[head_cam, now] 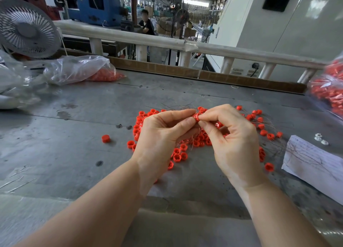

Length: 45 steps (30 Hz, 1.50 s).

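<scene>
Both hands are raised over a pile of several small red plastic caps [179,154] and thin copper wires [187,141] on a grey metal table [74,135]. My left hand [163,135] pinches one red cap [195,118] between thumb and forefinger. My right hand [232,141] pinches the same cap from the right with thumb and forefinger; a second red piece shows behind its fingers. One lone cap [106,138] lies left of the pile.
A clear bag with red caps [81,70] lies back left beside a grey fan [27,28]. Another bag of red parts [328,90] sits at the right edge. A white paper [315,165] and small white parts [320,139] lie right. A white railing [167,42] borders the far side.
</scene>
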### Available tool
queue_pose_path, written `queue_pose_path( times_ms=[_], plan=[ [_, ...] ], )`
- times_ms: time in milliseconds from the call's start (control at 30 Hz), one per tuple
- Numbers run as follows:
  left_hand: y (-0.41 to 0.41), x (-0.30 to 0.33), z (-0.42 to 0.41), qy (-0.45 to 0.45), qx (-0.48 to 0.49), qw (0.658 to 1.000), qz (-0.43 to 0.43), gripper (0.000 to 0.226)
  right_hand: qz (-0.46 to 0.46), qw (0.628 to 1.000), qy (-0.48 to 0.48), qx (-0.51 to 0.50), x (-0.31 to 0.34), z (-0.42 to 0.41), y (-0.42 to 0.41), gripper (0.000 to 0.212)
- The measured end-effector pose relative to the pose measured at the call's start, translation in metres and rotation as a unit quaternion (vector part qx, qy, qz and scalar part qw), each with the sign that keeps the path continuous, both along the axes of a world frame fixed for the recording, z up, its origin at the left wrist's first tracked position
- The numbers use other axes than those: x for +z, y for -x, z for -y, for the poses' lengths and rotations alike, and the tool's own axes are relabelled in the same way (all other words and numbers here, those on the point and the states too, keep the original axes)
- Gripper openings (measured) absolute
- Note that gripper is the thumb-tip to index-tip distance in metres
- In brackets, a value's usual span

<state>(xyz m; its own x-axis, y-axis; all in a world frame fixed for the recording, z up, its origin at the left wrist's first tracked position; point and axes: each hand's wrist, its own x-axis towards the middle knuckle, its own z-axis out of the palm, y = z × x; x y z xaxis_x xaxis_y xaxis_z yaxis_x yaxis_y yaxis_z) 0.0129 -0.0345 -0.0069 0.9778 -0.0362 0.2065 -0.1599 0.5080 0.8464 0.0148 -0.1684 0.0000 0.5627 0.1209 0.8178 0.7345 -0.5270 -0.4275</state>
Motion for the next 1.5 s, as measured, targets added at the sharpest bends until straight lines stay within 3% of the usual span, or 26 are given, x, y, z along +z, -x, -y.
queue_pose_path(
  times_ms=[333,767,1033,1500],
  plan=[
    [-0.0005,-0.0017,-0.0003,-0.023,0.014,1.000,0.008,0.020,0.007,1.000,0.022,-0.014,0.0009,-0.0017,0.0021,0.006],
    [-0.0014,-0.0026,0.0013,0.015,0.008,0.999,-0.040,0.035,0.007,0.998,0.040,-0.044,-0.0003,-0.0074,0.0054,0.008],
    [-0.0003,-0.0035,0.0050,0.031,0.013,0.999,-0.036,0.025,0.003,0.997,0.028,-0.070,-0.0015,-0.0089,0.0052,0.008],
    [0.0005,-0.0023,0.0026,0.019,0.003,1.000,-0.025,0.027,0.010,0.998,0.042,-0.051,0.0012,-0.0057,0.0040,0.008]
  ],
)
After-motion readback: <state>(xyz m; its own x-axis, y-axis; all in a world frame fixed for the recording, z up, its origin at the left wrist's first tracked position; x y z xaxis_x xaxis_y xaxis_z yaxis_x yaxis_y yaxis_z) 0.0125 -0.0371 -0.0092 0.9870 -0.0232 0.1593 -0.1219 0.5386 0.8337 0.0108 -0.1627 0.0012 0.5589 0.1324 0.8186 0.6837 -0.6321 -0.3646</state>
